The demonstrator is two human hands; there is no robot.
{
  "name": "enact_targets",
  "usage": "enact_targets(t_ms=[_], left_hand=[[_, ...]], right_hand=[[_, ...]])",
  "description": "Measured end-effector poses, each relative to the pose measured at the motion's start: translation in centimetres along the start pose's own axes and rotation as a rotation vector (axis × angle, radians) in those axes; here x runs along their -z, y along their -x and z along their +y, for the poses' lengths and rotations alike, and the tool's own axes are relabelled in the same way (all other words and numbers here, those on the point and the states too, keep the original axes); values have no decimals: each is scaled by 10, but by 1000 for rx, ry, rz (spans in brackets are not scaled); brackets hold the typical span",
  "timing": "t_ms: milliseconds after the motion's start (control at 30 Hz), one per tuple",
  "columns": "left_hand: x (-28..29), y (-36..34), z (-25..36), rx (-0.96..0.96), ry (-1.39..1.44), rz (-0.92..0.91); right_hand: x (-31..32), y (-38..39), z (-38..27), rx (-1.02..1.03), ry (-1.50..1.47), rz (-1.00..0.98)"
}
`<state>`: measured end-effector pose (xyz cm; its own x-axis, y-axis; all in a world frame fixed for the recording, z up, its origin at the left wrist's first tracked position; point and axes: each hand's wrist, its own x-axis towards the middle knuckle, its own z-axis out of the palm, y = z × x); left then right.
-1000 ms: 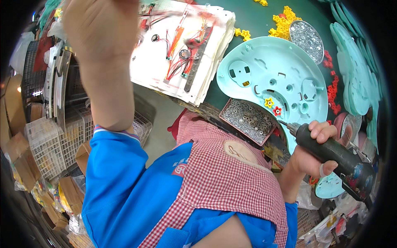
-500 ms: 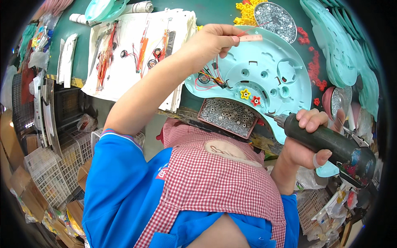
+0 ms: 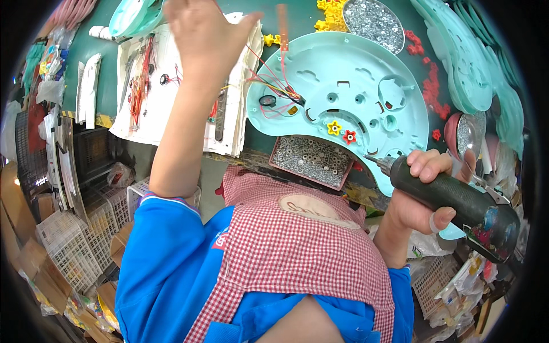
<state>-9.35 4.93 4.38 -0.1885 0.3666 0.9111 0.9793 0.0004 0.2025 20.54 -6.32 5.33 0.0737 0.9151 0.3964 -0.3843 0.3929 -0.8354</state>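
My left hand [image 3: 203,34] is over the paper sheets at the top, blurred, its thumb spread away from the fingers. The fingertips are partly cut off by the frame's upper edge. A thin red wire runs from beside it down to the turquoise plastic shell [image 3: 343,57]. Wires and a small round black part [image 3: 267,100] lie at the shell's left end, and a narrow copper-coloured strip [image 3: 282,28] extends past its upper edge. My right hand [image 3: 426,188] is wrapped round a dark electric screwdriver [image 3: 452,191], its tip at the shell's lower rim. A yellow star-shaped piece [image 3: 334,127] and a red one [image 3: 349,136] sit inside the shell.
A pink-red tray [image 3: 311,162] of small metal parts sits below the shell; a round dish [image 3: 374,26] of screws or washers stands above. Wired parts lie on paper sheets [image 3: 128,103] at left. Red pieces [image 3: 434,94] and more turquoise shells [image 3: 457,63] are at right.
My left hand has let go of the copper-coloured strip and moved left over the papers, its fingers spreading. The strip now lies upright across the shell's edge. My right hand stays put.
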Motion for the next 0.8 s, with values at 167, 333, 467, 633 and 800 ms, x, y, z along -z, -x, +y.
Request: enact_targets(t_ms=[167, 333, 467, 633, 800], left_hand=[[46, -25, -31, 243, -225, -1103], [58, -21, -23, -112, 203, -527], [53, -7, -40, -203, 217, -506], [73, 26, -83, -72, 332, -820], [57, 45, -76, -263, 147, -1046]], right_hand=[[0, -1, -2, -4, 5, -16], [-1, -1, -1, 8, 25, 8], [-5, -1, -3, 3, 83, 25], [0, 2, -2, 22, 82, 9], [2, 1, -2, -15, -35, -120]])
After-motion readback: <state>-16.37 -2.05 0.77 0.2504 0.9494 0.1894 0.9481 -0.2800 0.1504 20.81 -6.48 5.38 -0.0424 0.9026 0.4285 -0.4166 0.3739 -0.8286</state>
